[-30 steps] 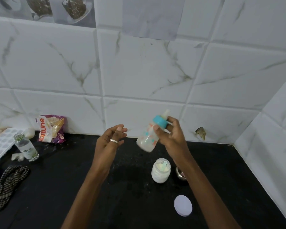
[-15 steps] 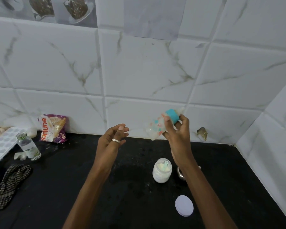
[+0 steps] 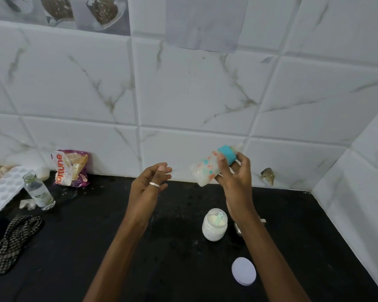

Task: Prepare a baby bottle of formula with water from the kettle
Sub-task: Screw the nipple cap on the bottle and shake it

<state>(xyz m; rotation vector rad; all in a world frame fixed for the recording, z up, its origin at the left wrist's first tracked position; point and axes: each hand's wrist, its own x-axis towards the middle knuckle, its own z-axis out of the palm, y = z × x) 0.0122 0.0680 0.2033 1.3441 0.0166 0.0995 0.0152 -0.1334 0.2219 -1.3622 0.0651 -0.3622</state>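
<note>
Baby bottle point(image 3: 207, 170), right of centre in the frame, held in the air above the black counter point(image 3: 96, 247) and in front of the tiled wall. It lies tilted almost onto its side, base toward the lower left and teat toward the upper right. The right hand point(image 3: 236, 182) grips it near the teal collar point(image 3: 227, 154), fingers curled round the neck. The cloudy white contents and blurred outline suggest the bottle is being shaken to mix powder and water, and a grip at the collar would suit that. The left hand point(image 3: 150, 188), at centre frame, holds nothing; its fingers are relaxed and loosely extended toward the bottle, probably ready to steady it. Below the right wrist the open formula jar point(image 3: 214, 224) stands on the counter with a scoop point(image 3: 217, 217) inside. Its lid point(image 3: 243, 271) lies apart at lower right, which suggests that dosing is done and recapping remains. No kettle is in view.
</note>
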